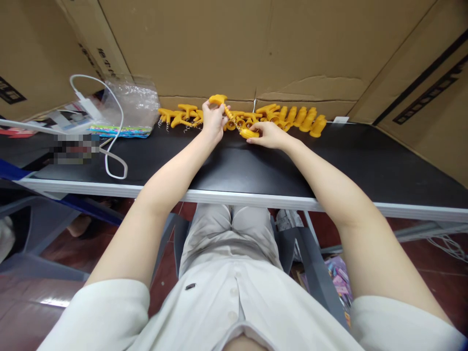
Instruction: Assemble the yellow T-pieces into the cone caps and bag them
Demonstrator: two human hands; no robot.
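My left hand (215,121) is closed around a corkscrew with a yellow T-shaped handle (218,99). Its shaft slants down to the right, ending in a metal spiral. At the spiral's lower end, my right hand (269,135) pinches a yellow hollow-looking sleeve (249,133) lying almost flat over the table. Whether the spiral's tip is inside the sleeve or only close to it, I cannot tell. Behind my hands, several yellow corkscrews (177,118) lie with their spirals toward me. To the right stand or lean several yellow sleeves (300,117) in a row.
The black tabletop (252,170) has a pale metal front edge. Cardboard panels (204,48) wall the back and sides. On the left lie a clear plastic bag (127,105), a white cable (122,114) and some papers. A small white piece (341,119) rests at the back right.
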